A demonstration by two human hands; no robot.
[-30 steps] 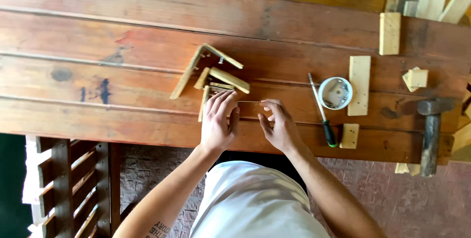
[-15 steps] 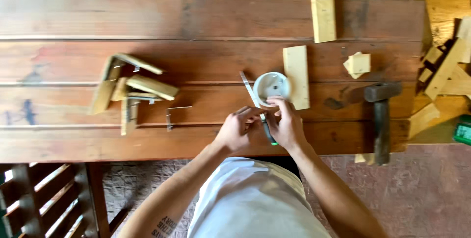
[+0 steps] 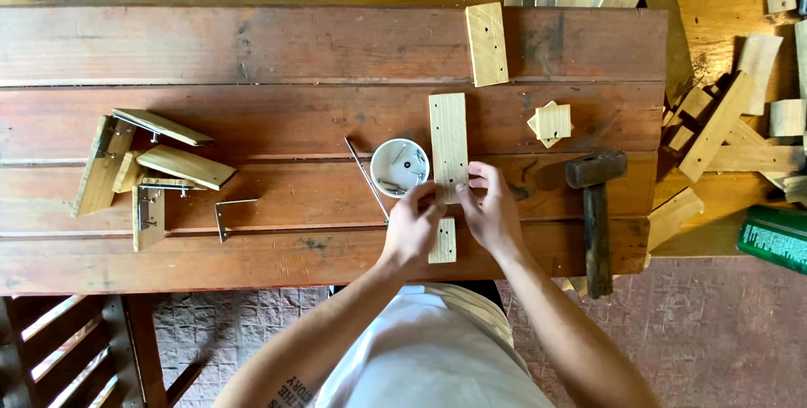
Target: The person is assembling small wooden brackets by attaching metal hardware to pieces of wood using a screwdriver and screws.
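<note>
we look straight down on a red plank workbench [image 3: 252, 47]. our left hand [image 3: 412, 227] and right hand [image 3: 492, 210] meet at the lower end of a pale wood strip [image 3: 448, 146], fingers pinched together there; what they pinch is hidden. a white cup of screws [image 3: 399, 167] sits at nine o'clock, a hammer [image 3: 595, 206] at three. steadying the strip flat seems wise.

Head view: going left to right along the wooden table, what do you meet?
Cluster of wood pieces → metal bracket → white cup → long wood strip → small square blocks → hammer.
</note>
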